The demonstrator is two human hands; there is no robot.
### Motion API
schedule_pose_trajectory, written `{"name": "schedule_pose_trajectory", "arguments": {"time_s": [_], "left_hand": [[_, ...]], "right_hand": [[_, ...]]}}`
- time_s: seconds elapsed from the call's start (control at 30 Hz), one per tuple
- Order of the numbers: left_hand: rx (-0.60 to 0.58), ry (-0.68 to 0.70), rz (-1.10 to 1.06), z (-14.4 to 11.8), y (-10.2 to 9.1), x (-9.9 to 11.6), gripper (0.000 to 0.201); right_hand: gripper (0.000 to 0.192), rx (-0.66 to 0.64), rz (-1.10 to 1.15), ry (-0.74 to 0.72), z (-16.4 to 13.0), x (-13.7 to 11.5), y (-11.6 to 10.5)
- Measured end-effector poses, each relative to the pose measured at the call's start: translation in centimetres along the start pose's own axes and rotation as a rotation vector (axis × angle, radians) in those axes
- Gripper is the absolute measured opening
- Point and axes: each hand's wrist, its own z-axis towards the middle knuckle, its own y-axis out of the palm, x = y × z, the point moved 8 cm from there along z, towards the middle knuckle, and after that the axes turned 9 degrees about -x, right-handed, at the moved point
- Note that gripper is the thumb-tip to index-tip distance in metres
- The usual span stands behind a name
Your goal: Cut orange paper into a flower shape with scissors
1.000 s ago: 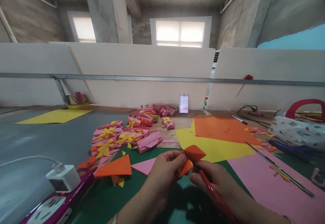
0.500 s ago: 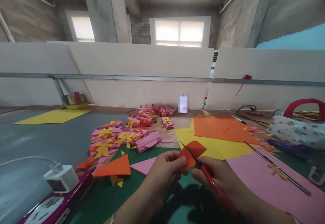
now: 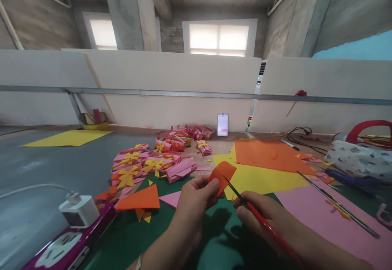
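Between the thumb and fingers of my left hand point(image 3: 200, 198) is a small curved piece of orange paper point(image 3: 225, 174), held up above the green mat point(image 3: 211, 245). My right hand point(image 3: 263, 213) grips red-handled scissors point(image 3: 263, 221), whose dark blades point up and left, their tips at the right edge of the orange piece. To the left of my left hand lie a folded orange sheet point(image 3: 141, 198) and a pink paper triangle point(image 3: 171, 199). Behind them is a heap of pink paper rolls point(image 3: 180, 169) with yellow paper bows point(image 3: 153, 165).
Orange point(image 3: 266, 153), yellow point(image 3: 254, 176) and pink sheets point(image 3: 324, 217) spread to the right, a metal rod point(image 3: 339, 204) across the pink one. A purple power strip point(image 3: 88, 231) with a white charger point(image 3: 80, 211) sits front left. A lit phone point(image 3: 222, 124) stands at the back.
My left hand has raised the orange paper slightly and moved it left. The scissor blades have drawn back from across the paper to its right edge.
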Motion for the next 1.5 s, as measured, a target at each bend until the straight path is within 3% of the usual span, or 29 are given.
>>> {"name": "schedule_pose_trajectory", "arguments": {"time_s": [0.73, 1.07, 1.5], "left_hand": [[-0.025, -0.050, 0.060, 0.4, -0.2, -0.8, 0.023], [-0.073, 0.029, 0.054, 0.2, 0.3, -0.1, 0.025], [-0.092, -0.033, 0.064, 0.3, 0.6, -0.8, 0.025]], "right_hand": [[0.036, 0.081, -0.052, -0.071, 1.1, 0.9, 0.0], [0.038, 0.103, -0.145, -0.040, 0.9, 0.5, -0.4], [0.027, 0.162, -0.125, -0.053, 1.3, 1.1, -0.1]]}}
